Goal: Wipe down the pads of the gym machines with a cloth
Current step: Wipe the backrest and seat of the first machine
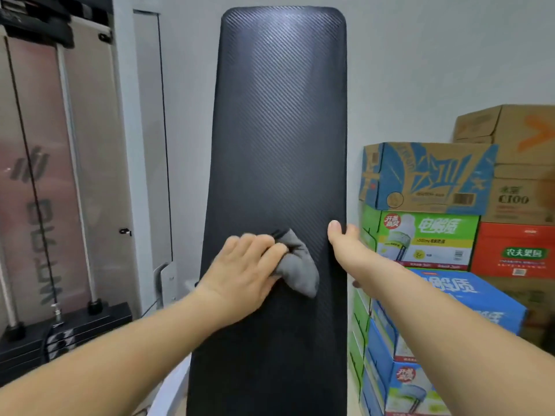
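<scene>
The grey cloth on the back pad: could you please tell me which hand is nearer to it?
Left. The left hand holds the grey cloth against the black back pad; the right hand grips the pad's right edge, clear of the cloth.

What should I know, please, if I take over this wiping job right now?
Left hand holds the bunched cloth against the pad, at about mid-height.
Right hand grips the pad's right edge, thumb on the front.
Done: wiping is under way; which parts are already wiped cannot be told.
Left: cover the whole pad, then any other pads.
</scene>
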The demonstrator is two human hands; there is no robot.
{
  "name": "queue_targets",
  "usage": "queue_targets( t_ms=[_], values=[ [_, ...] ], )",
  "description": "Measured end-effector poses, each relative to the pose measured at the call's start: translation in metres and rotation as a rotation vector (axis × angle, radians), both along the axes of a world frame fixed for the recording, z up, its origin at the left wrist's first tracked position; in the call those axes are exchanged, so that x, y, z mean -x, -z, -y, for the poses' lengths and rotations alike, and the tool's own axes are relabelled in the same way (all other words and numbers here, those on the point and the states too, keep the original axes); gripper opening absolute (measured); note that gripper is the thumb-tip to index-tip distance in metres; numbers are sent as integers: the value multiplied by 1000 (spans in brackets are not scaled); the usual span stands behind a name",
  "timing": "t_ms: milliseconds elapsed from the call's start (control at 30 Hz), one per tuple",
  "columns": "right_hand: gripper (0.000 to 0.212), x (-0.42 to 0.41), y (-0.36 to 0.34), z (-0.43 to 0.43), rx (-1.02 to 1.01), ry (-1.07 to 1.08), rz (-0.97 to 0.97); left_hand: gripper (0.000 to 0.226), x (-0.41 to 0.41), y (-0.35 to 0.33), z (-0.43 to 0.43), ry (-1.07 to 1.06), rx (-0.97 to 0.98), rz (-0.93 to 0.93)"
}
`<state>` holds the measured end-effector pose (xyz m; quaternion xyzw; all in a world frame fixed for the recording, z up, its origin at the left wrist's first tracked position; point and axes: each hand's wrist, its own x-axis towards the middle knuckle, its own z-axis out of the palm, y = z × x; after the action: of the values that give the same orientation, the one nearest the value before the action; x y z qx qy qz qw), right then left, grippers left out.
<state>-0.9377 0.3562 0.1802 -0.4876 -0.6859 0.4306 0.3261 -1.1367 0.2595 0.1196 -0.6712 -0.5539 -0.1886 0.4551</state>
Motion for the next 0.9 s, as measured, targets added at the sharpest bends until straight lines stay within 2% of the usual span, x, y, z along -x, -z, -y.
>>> queue_targets(
  t_ms=[133,200,267,367,467,533,600,667,733,833,900],
  values=[
    [44,-30,18,7,50,-98,-112,49,-30,-86,-46,-221,-143,400],
    [43,-43,28,10,79,-63,-196,53,-56,-90,-64,-222,-171,426],
    [44,-51,32,9,106,-2,-279,55,-77,-69,-69,-149,-170,356],
    [40,-57,36,10,125,133,-329,53,-103,-2,-56,-8,-49,160],
    [31,-61,57,11,87,242,-229,48,-110,77,-22,132,86,114],
    [25,-60,73,20,56,209,-107,43,-95,117,8,205,221,-16],
    [27,-54,81,31,32,151,-17,41,-66,119,28,271,330,-213],
    [30,-48,84,40,12,119,32,39,-33,90,30,246,305,-335],
    [32,-41,88,44,6,104,50,42,-6,51,22,129,109,-223],
    [32,-36,96,51,-16,70,8,48,4,23,16,-86,-116,258],
    [47,-38,102,56,-44,75,-4,47,-13,44,17,-156,-163,474]
  ],
)
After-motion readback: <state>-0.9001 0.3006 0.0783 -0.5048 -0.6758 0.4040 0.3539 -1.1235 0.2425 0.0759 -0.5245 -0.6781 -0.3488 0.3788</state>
